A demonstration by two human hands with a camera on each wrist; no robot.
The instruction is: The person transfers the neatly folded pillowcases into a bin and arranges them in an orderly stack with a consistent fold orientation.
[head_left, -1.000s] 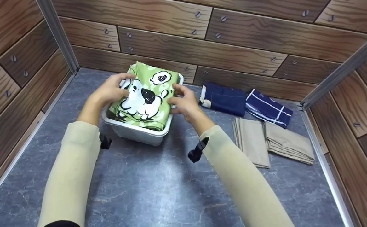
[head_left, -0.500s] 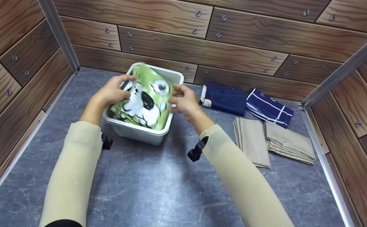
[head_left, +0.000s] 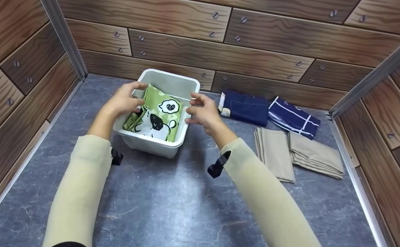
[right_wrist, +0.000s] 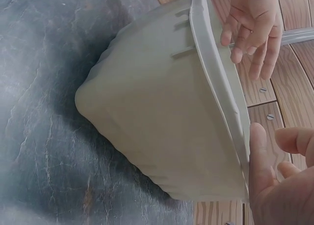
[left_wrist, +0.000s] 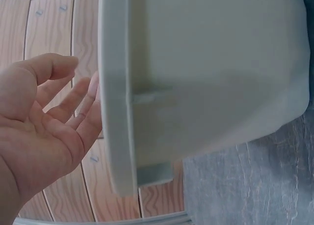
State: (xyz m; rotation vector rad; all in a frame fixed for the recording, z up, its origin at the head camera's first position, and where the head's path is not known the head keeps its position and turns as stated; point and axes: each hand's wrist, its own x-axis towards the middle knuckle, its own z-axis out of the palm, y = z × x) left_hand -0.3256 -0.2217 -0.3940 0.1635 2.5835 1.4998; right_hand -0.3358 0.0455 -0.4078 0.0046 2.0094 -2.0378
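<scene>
A folded green cloth (head_left: 163,109) with a white cartoon dog print lies down inside a pale grey plastic bin (head_left: 151,140). My left hand (head_left: 126,99) hovers over the bin's left rim, fingers loosely bent with nothing between them. On the opposite side my right hand (head_left: 203,111) is at the right rim, fingers spread and holding nothing. The left wrist view has the left hand (left_wrist: 54,112) close beside the bin's rim (left_wrist: 115,112). In the right wrist view the right hand (right_wrist: 282,181) is at the rim, with the left hand (right_wrist: 255,31) across from it.
Right of the bin lie a folded navy cloth (head_left: 244,108) and a navy cloth with white stripes (head_left: 294,118). Two folded beige cloths (head_left: 275,154) lie in front of them. Wood-patterned walls (head_left: 186,41) enclose the grey marbled floor (head_left: 158,199).
The green cloth has dropped from between my hands at rim height down into the bin. Both hands have let go and stay near the rim; the right has shifted slightly to the right.
</scene>
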